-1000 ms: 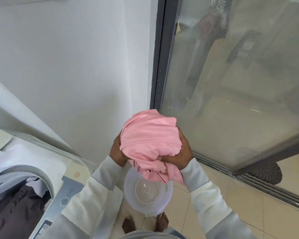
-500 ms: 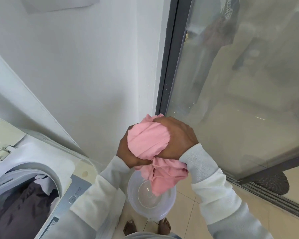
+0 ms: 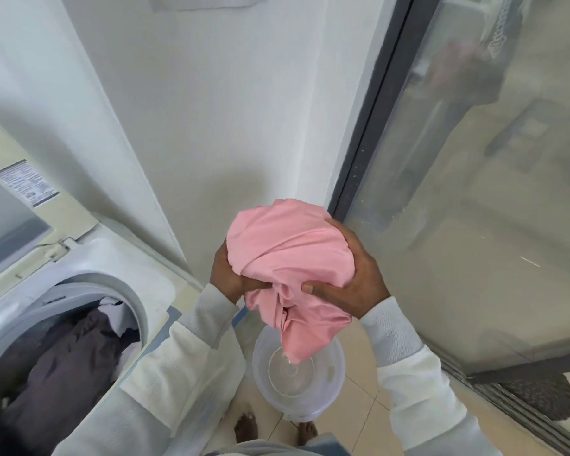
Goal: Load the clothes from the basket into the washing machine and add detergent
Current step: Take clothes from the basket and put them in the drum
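Observation:
A bunched pink garment (image 3: 287,255) is held up in front of me, above the floor. My left hand (image 3: 226,274) grips its left side and my right hand (image 3: 356,278) grips its right side and lower fold. A tail of the garment hangs down over a clear plastic basket (image 3: 334,380) standing on the floor, which shows nothing inside. At the lower left the top-loading washing machine (image 3: 89,258) stands with its lid raised, and dark and white clothes (image 3: 66,353) lie in the drum.
A white wall corner rises straight ahead. A glass sliding door with a dark frame (image 3: 372,126) fills the right side, with a woven mat (image 3: 540,394) behind its bottom track. My bare feet (image 3: 246,426) stand on beige tiles beside the basket.
My right hand has slid from the top of the bundle down to its right side and lower fold. The garment and both hands have shifted slightly left, nearer the washing machine.

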